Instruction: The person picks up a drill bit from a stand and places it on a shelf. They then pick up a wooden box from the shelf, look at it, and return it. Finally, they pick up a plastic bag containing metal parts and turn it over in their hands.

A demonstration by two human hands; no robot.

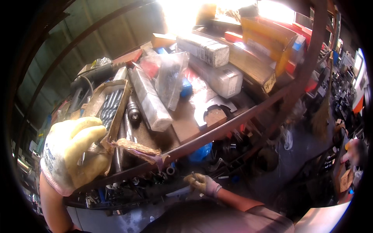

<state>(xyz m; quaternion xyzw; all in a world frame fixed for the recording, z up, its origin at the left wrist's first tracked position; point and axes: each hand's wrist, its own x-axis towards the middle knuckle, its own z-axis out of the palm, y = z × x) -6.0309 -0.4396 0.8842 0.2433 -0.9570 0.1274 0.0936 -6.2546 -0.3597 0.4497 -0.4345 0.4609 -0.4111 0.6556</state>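
My left hand [74, 153], in a yellowish work glove, is curled around the near end of a worn cardboard box [110, 106] of long drill bits [110, 105], thumb on top and fingers wrapped under the torn flap. The box lies at the front left corner of the metal shelf [233, 118], its near end hanging over the rusty front rail. Just beside it on the right, steel shafts [132, 110] lie lengthwise, and next to those is a long bar wrapped in clear plastic [149, 99].

My right hand [202, 182], gloved too, is lower down, under the front edge of the shelf. Its fingers are pinched shut on a small dark piece, too small for me to tell what it is. Behind it a blue bag [200, 152] sits on the lower level. Towards the back of the shelf stand grey boxes [204, 48] and yellow cartons [270, 39].
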